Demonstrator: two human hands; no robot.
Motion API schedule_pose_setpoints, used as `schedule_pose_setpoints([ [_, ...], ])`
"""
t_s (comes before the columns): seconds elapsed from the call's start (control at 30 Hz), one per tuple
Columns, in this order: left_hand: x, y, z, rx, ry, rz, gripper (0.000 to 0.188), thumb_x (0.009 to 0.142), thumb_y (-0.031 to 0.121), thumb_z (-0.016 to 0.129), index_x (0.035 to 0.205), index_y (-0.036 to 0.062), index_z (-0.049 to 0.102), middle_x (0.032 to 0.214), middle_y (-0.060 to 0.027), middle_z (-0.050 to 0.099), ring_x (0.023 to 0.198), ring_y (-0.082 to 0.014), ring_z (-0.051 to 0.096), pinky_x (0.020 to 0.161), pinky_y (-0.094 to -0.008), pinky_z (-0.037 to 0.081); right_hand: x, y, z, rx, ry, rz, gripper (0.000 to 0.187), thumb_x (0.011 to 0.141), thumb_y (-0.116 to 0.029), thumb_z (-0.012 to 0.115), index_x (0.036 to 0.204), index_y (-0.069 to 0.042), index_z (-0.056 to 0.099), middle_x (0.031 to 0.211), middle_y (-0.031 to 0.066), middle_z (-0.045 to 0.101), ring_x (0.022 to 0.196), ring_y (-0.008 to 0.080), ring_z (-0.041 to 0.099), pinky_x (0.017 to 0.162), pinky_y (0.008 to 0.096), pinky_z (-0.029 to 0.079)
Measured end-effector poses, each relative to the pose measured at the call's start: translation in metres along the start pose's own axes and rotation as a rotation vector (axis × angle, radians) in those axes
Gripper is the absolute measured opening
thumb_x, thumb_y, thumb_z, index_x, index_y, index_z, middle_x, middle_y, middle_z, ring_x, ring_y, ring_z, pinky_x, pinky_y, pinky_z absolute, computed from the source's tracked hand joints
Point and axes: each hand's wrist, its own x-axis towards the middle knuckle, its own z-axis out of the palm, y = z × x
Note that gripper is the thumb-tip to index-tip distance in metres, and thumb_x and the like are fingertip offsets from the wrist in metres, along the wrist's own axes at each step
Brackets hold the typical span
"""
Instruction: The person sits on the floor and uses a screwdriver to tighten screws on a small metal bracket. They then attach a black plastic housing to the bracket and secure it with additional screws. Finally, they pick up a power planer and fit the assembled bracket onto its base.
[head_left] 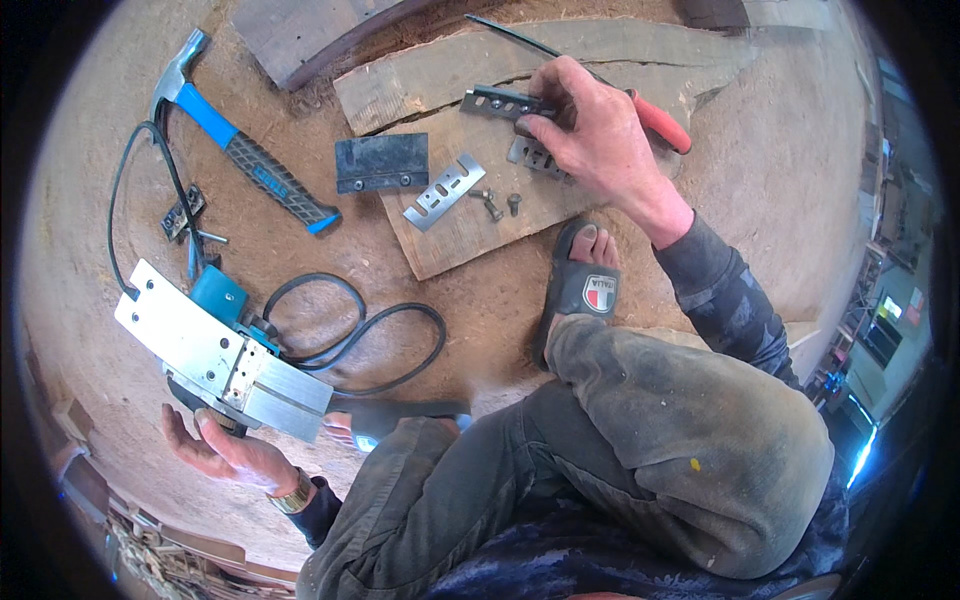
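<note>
My right hand [600, 130] pinches a dark slotted planer blade holder [505, 101] between thumb and fingers, above a wooden board [450, 245]. Under that hand lies a slotted metal plate [535, 155], partly covered. A shiny planer blade [445, 192], a dark metal plate [382, 162] and several bolts [514, 203] rest to its left. My left hand [235, 452] is open, fingers spread, by the underside of an electric planer [215, 345], which has its silver sole turned up. The thumb overlaps the planer's black knob; whether it presses on it I cannot tell.
A blue-handled hammer [245, 150] lies at the far left, near small metal parts [183, 213]. The black cord [425, 310] loops beside the planer. A red-handled screwdriver [660, 122] lies beyond my right hand. Another timber piece [310, 35] sits farther back. My sandalled feet flank the work.
</note>
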Motion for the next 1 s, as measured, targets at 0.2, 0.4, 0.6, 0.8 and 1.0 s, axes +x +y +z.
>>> schedule_pose_setpoints([
  [0.2,0.000,-0.005,-0.006,0.088,-0.002,0.020,0.059,0.097,0.036,0.061,0.141,-0.0020,0.055,0.144,-0.0200,0.054,0.133,-0.0338,0.051,0.108,-0.0476,0.043,0.002,0.012,-0.015,0.549,-0.077,0.255,0.038,0.096,-0.015,0.071,0.130,0.002,0.066,0.108,0.0069,0.073,0.092,0.0111,0.065,0.081,0.0262,0.054],
  [0.4,-0.009,-0.010,-0.005,0.066,-0.013,-0.116,0.060,0.097,0.036,0.062,0.141,-0.0037,0.055,0.142,-0.0221,0.055,0.131,-0.0335,0.053,0.108,-0.0458,0.044,-0.014,0.047,-0.048,0.755,0.031,0.359,0.033,0.100,-0.013,0.064,0.132,-0.002,0.061,0.105,0.0052,0.073,0.081,0.0066,0.062,0.072,0.0229,0.051],
  [0.6,-0.006,-0.005,-0.001,0.097,-0.039,-0.030,0.058,0.096,0.033,0.062,0.140,-0.0044,0.055,0.138,-0.0220,0.058,0.129,-0.0337,0.055,0.108,-0.0444,0.044,-0.043,0.042,-0.043,0.710,-0.002,0.365,0.036,0.100,-0.014,0.065,0.134,-0.003,0.061,0.103,0.0046,0.069,0.082,0.0078,0.062,0.075,0.0228,0.052],
  [0.8,-0.012,-0.008,0.002,0.019,-0.089,-0.150,0.057,0.099,0.027,0.060,0.144,-0.0047,0.047,0.144,-0.0227,0.051,0.133,-0.0337,0.050,0.109,-0.0459,0.042,-0.042,-0.004,-0.053,0.723,-0.063,0.209,0.034,0.100,-0.013,0.064,0.132,-0.002,0.062,0.100,0.0037,0.068,0.084,0.0079,0.062,0.073,0.0232,0.053],
  [1.0,-0.008,-0.018,-0.009,-0.240,-0.207,-0.307,0.057,0.100,0.015,0.055,0.152,-0.0024,0.039,0.152,-0.0275,0.043,0.139,-0.0348,0.045,0.114,-0.0455,0.039,-0.010,-0.095,-0.075,0.720,-0.269,0.012,0.029,0.101,-0.012,0.061,0.128,-0.001,0.063,0.097,0.0022,0.068,0.080,0.0043,0.061,0.065,0.0204,0.052],
])
